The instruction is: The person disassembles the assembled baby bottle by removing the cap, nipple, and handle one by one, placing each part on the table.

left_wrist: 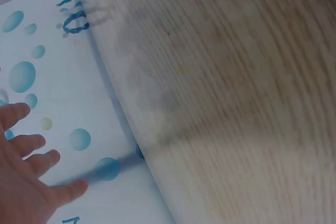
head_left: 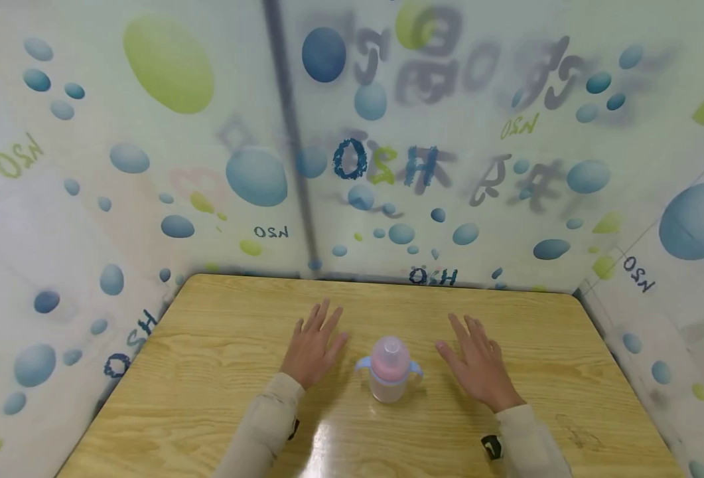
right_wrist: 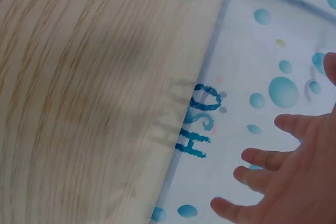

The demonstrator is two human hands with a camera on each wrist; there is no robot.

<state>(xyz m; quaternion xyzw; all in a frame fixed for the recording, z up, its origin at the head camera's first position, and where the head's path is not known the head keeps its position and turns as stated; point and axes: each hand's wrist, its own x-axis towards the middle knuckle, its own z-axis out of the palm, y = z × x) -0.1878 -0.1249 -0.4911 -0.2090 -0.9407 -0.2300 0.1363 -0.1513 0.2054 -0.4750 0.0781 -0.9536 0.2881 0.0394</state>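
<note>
Bare table [head_left: 220,345] stretches outward from both my hands to its edges. My left hand [head_left: 312,345] and right hand [head_left: 477,362] lie flat, fingers straight and apart, holding nothing, flanking the pink bottle [head_left: 389,369].

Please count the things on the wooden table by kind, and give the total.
Baby cup with pink lid and two blue handles: 1
Hands lying flat on the table: 2, left hand and right hand
Total: 3

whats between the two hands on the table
In the head view, a pink cup with blue handles stands upright on the table between the left hand and the right hand. Neither hand touches it; bare wood lies on each side.
</note>
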